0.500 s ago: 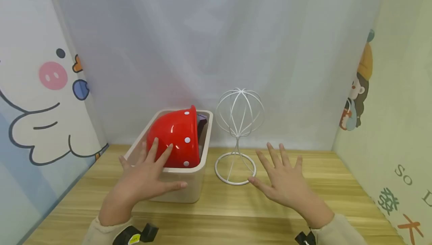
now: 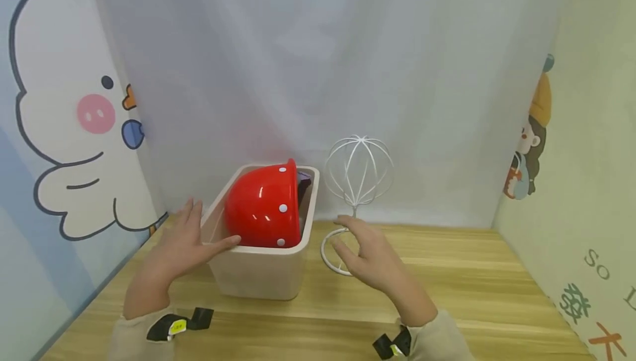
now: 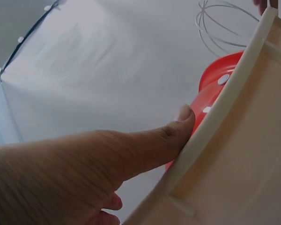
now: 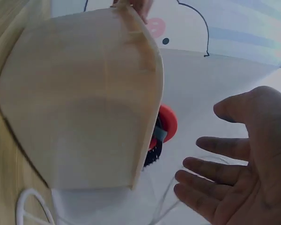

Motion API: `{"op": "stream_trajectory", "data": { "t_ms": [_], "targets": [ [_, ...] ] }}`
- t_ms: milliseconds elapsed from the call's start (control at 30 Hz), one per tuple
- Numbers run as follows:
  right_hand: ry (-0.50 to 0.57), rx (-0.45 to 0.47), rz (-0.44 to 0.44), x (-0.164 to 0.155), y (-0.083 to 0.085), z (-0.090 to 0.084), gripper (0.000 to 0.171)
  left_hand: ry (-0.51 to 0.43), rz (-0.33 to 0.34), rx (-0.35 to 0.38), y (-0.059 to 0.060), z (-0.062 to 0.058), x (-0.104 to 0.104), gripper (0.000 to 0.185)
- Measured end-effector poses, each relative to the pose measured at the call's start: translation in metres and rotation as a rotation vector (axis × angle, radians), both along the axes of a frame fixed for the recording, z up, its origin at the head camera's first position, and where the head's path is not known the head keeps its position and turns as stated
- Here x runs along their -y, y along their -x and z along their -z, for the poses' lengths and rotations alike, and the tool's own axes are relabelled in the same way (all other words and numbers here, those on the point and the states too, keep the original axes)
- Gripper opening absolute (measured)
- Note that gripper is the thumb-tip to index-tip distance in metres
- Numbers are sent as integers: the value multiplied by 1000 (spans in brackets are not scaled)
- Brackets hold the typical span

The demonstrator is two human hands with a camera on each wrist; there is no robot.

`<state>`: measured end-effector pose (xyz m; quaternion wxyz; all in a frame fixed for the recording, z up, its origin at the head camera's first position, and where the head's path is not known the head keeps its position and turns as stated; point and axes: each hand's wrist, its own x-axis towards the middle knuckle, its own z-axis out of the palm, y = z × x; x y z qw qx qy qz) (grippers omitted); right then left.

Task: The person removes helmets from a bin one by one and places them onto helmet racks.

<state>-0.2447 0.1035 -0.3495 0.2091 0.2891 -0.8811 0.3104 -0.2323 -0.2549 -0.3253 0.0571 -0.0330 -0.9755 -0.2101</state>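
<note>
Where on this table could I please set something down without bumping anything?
The table is bare right of the wire stand, out to the right wall, and along the near edge before the bin. It is crowded around the bin: the left hand touches its left rim, and the right hand hovers over the stand's base ring.

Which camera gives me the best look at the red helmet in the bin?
Head view: the red helmet shows its whole dome in the bin. The left wrist catches a red sliver past the rim, the right wrist only a small red edge.
</note>
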Motion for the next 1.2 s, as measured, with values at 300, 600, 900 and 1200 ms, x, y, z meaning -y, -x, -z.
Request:
{"op": "stream_trajectory", "data": {
  "t_ms": [300,600,900,1200],
  "targets": [
    [404,186,-193,71,23,-11,54,-207,69,111,10,16,6,130],
    [326,259,-11,116,40,-18,81,-252,110,43,15,18,4,120],
    [206,237,144,140,59,-20,92,-221,64,97,13,17,7,126],
    [165,234,222,147,70,-19,92,-246,90,77,13,16,7,119]
  ]
}}
